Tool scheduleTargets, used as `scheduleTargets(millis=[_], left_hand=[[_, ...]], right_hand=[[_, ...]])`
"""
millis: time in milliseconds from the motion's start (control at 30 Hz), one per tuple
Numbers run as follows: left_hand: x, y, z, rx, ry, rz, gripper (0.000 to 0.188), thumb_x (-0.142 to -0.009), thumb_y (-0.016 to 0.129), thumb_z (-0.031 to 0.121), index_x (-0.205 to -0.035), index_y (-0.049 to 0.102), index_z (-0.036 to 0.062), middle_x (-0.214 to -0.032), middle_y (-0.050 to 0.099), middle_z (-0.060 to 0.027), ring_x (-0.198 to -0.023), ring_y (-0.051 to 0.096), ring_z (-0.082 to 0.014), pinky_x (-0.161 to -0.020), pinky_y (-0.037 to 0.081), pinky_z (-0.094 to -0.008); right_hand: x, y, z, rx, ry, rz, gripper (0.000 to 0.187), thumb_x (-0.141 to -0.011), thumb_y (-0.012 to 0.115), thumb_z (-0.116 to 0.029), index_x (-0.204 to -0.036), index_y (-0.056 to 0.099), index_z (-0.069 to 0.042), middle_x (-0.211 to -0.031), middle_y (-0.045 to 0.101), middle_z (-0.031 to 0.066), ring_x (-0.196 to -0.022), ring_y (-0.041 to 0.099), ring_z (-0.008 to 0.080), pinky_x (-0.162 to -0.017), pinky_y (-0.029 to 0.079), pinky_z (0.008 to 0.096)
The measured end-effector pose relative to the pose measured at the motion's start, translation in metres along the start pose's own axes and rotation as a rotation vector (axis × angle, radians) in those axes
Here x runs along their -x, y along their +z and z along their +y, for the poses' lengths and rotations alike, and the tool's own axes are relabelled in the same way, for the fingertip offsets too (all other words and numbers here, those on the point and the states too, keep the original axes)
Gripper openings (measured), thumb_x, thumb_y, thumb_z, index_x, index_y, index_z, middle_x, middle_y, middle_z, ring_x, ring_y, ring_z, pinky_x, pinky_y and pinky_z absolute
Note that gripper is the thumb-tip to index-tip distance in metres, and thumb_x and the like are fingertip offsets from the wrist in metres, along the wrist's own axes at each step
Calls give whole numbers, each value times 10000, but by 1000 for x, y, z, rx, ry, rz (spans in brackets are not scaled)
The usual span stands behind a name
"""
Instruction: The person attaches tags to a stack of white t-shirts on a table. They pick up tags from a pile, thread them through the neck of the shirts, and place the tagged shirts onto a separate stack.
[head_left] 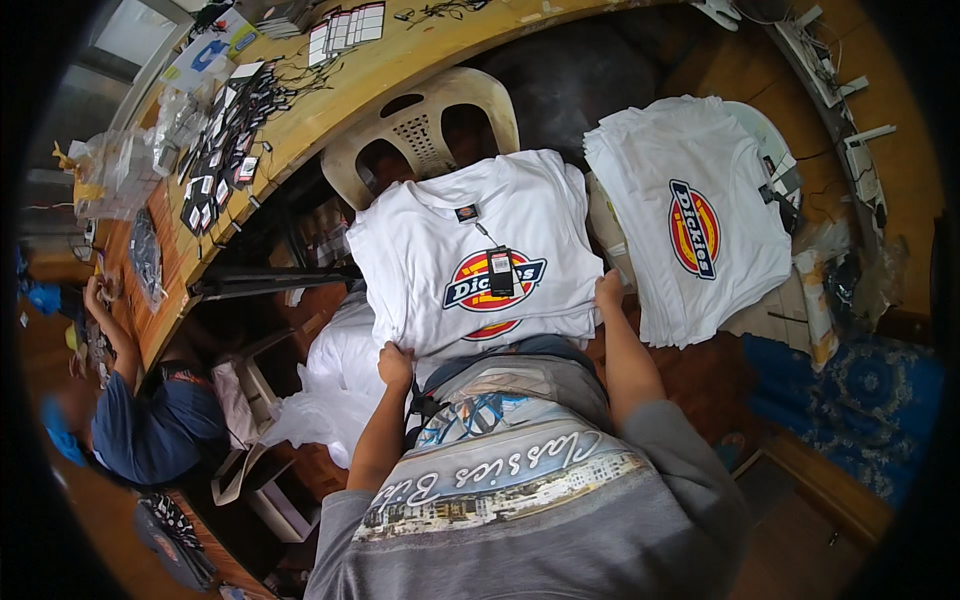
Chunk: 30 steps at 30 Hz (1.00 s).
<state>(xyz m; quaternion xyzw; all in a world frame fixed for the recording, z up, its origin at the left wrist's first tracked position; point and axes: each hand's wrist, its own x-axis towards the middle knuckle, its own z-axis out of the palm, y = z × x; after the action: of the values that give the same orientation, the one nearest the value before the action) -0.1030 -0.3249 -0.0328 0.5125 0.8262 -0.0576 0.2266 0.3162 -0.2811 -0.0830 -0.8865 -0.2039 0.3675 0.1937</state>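
A white T-shirt with a red, yellow and blue chest print lies spread over a stack in front of me, its neckline facing away. A black hang tag on a short cord rests across the print. My left hand is closed on the near left edge of the shirt. At the near right edge my right hand grips the same shirt with curled fingers. Below the hem, part of a second matching print shows from a shirt underneath.
To the right is a pile of white shirts. Behind my stack stands a beige plastic chair. The wooden table holds many black tags and clear plastic bags. White plastic wrap hangs left; another person sits there.
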Motion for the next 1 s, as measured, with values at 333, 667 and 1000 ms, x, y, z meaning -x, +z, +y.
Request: scheduleTargets(millis=[333, 667, 1000], left_hand=[[0, -144, 9, 997, -4, -186, 71, -644, 548, 82, -665, 499, 36, -682, 446, -23, -580, 448, -83, -408, 353, -214], [-33, -335, 273, 1275, 799, -456, 368, -734, 506, 74, -1052, 339, -3, -905, 490, -132, -789, 503, -170, -653, 435, -266], [52, -318, 532, 1194, 1434, -768, 193, -775, 446, 140, -928, 492, 32, -895, 495, -60, -815, 484, -153, -730, 420, -284]], right_hand=[[104, -163, -73, -555, -22, -596, 219, -710, 533, -92, -873, 476, 43, -786, 514, 86, -715, 519, 170, -562, 462, 288], [152, -355, -97, -1189, -543, -162, 198, -761, 461, -98, -928, 457, 8, -858, 534, 97, -781, 531, 193, -699, 434, 322], [203, -517, -17, -1134, -783, 679, 394, -774, 465, -183, -1064, 336, 50, -1088, 358, 141, -1032, 330, 204, -912, 230, 341]])
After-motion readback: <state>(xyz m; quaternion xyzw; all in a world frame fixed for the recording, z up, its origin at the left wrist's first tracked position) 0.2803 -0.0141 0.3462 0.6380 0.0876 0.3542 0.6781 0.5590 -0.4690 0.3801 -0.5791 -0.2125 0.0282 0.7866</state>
